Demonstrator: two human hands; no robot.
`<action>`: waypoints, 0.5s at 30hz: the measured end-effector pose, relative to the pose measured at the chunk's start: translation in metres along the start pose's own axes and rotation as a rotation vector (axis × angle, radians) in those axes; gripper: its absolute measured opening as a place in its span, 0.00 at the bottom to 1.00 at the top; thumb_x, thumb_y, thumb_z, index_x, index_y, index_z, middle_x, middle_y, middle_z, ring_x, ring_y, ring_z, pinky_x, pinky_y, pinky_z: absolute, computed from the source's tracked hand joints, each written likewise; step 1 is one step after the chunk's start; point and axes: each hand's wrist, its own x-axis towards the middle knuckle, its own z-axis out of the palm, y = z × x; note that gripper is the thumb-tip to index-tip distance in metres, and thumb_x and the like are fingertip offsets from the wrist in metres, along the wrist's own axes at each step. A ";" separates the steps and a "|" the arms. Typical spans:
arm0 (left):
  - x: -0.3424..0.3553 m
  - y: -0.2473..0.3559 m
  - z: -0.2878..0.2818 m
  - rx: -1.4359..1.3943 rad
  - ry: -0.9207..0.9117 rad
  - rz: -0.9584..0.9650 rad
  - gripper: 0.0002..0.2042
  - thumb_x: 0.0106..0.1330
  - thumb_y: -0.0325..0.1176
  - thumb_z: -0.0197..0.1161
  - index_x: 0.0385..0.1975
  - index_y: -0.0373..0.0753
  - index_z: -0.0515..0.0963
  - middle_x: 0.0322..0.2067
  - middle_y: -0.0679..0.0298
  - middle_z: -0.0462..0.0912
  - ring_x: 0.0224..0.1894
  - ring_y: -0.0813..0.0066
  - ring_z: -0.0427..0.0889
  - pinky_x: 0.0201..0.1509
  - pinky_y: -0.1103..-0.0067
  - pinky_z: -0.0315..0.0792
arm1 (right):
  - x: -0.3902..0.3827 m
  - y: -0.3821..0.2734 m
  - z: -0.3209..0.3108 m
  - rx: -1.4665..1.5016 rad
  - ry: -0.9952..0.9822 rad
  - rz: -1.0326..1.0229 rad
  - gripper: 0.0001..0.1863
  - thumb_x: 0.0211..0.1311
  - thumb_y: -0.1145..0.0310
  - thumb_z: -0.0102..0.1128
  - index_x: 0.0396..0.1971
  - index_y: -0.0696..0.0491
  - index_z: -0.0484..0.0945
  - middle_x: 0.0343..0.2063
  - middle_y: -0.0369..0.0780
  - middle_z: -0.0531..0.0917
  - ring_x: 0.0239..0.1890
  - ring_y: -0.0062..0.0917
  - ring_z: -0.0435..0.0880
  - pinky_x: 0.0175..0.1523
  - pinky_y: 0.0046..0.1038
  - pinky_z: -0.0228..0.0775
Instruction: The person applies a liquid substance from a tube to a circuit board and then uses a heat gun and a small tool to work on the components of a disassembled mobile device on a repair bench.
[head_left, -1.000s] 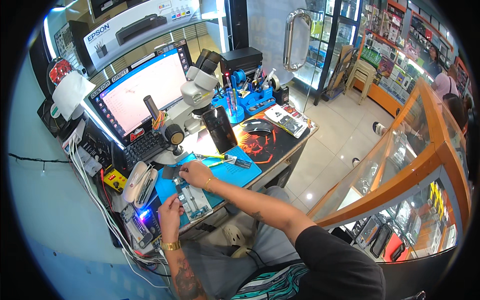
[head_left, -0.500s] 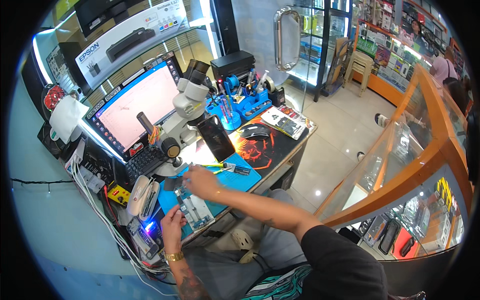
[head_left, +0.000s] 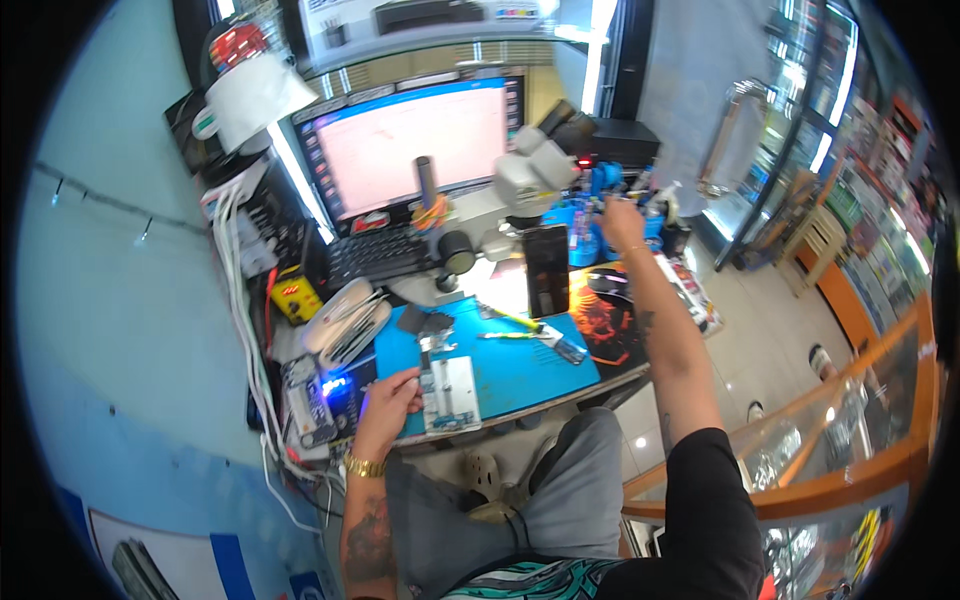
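Note:
My left hand (head_left: pixel 393 402) is at the front of the blue work mat (head_left: pixel 500 382), its thumb and fingers closed on the left edge of an opened phone (head_left: pixel 455 390) with a white inner face and exposed board parts. Stretched to the back right, my right hand (head_left: pixel 622 222) is at the blue tool organizer (head_left: pixel 582 240); motion blur hides what its fingers do. Small dark pieces (head_left: pixel 425 320) lie just beyond the opened phone. Yellow-handled tools (head_left: pixel 515 318) rest on the mat, near a dark smartphone (head_left: pixel 547 270) propped upright below the microscope (head_left: pixel 530 180).
A keyboard (head_left: pixel 375 255) and lit monitor (head_left: pixel 415 135) stand behind the mat. An oblong case of tools (head_left: pixel 345 322) and white cables (head_left: pixel 235 330) are at left. A mouse (head_left: pixel 608 283) sits on the dark patterned pad (head_left: pixel 605 335). A wood-framed glass case (head_left: pixel 800 480) stands at right.
My right hand has left the area above the opened phone and reached far right to the organizer. My left hand stays at the phone's edge. The head view has turned right.

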 end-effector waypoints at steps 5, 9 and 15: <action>0.004 0.003 0.004 -0.006 -0.012 -0.013 0.16 0.74 0.32 0.56 0.56 0.32 0.78 0.35 0.64 0.84 0.34 0.80 0.81 0.40 0.82 0.77 | 0.004 0.010 0.007 0.079 0.057 0.047 0.26 0.55 0.61 0.70 0.55 0.51 0.78 0.46 0.48 0.84 0.50 0.45 0.83 0.52 0.44 0.76; 0.005 0.001 0.004 0.003 -0.064 0.009 0.16 0.74 0.32 0.56 0.56 0.31 0.77 0.35 0.65 0.83 0.35 0.81 0.81 0.41 0.83 0.77 | -0.006 0.031 -0.008 0.168 0.271 -0.006 0.26 0.54 0.64 0.68 0.55 0.53 0.77 0.49 0.52 0.82 0.52 0.47 0.81 0.56 0.45 0.72; -0.001 0.001 0.001 0.074 -0.024 0.061 0.17 0.71 0.32 0.59 0.54 0.28 0.77 0.32 0.66 0.83 0.32 0.82 0.81 0.38 0.82 0.76 | -0.149 -0.036 -0.120 0.749 0.318 -0.047 0.26 0.58 0.79 0.59 0.59 0.57 0.74 0.46 0.43 0.79 0.46 0.26 0.80 0.52 0.26 0.72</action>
